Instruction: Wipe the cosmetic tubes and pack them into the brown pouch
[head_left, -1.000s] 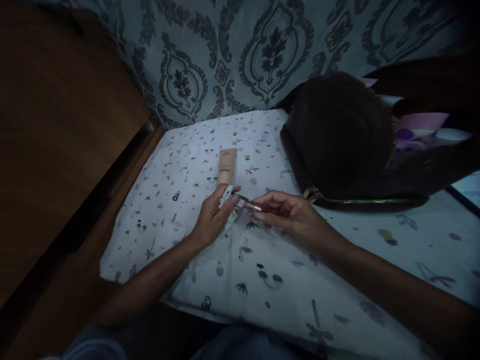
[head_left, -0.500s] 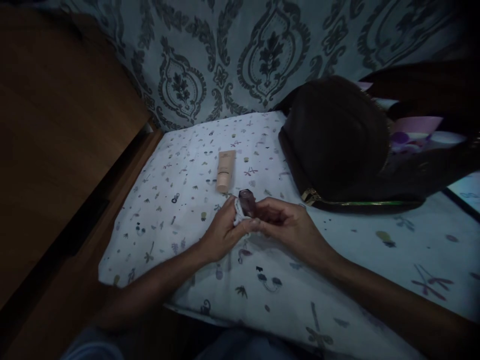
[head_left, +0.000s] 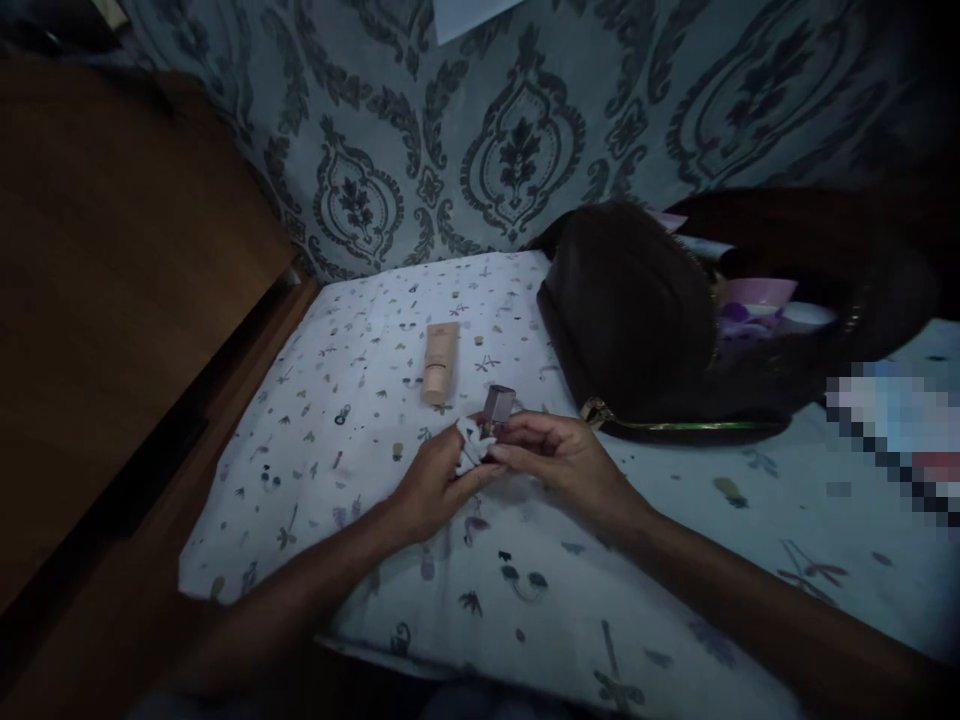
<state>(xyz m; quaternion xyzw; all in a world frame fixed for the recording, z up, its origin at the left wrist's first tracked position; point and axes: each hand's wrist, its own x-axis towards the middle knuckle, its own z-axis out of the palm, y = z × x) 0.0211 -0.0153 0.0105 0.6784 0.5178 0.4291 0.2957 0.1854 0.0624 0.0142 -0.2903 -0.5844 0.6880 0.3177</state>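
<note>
My left hand (head_left: 431, 490) is closed around a crumpled white cloth (head_left: 471, 450), pressed against a small purplish glass bottle (head_left: 500, 402). The bottle stands up between my two hands, its faceted upper part showing and its lower part hidden by fingers and cloth. My right hand (head_left: 566, 455) pinches the bottle from the other side, thumb and fingertips meeting close to the cloth. Just beyond the hands, a beige squeeze tube (head_left: 440, 362) lies on the patterned white sheet (head_left: 360, 400), untouched.
A dark brown bag (head_left: 637, 320) gapes at the right, with pink and purple items (head_left: 754, 305) inside and a gold zipper along its lower edge. Wooden furniture (head_left: 112, 280) borders the left side. Behind hangs a damask-patterned fabric (head_left: 517, 150). A blurred-out patch lies far right.
The bottle has turned in my fingers, and more of the white cloth now shows bunched against it. The view has shifted, so the bag sits lower and further left in the picture.
</note>
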